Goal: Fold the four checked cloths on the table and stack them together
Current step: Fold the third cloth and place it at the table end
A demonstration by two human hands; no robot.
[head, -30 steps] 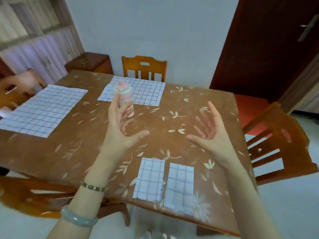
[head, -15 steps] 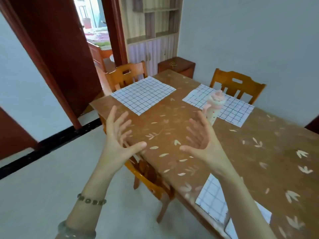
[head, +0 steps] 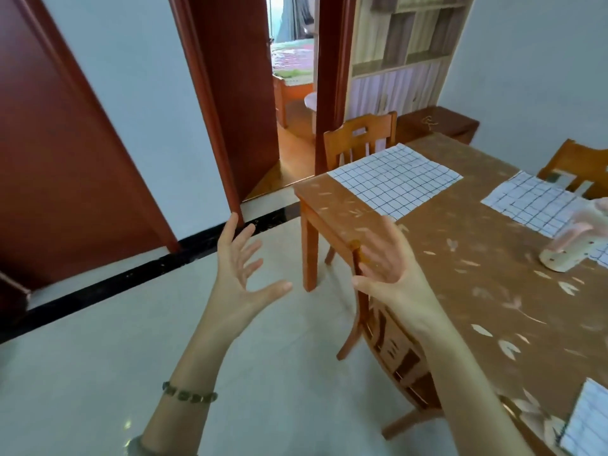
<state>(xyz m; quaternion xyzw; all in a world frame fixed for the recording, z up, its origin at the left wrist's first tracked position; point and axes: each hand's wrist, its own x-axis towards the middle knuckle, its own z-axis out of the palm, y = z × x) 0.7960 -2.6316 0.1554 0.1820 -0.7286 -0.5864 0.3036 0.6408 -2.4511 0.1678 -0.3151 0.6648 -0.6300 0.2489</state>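
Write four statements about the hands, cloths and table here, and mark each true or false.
1. The left hand and right hand are both open and hold nothing. True.
2. The checked cloth at the corner of the table is folded. False: it lies spread flat.
3. The right hand grips the pink-topped bottle. False: it stands on the table, apart from both hands.
4. A beaded bracelet sits on the left wrist. True.

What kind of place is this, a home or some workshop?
Probably the dining room of a home: a brown leaf-patterned wooden table, an orange-brown wooden chair standing at its far end, a white checked cloth spread flat on top, and a bed with a flowered cover visible through the open doorway.
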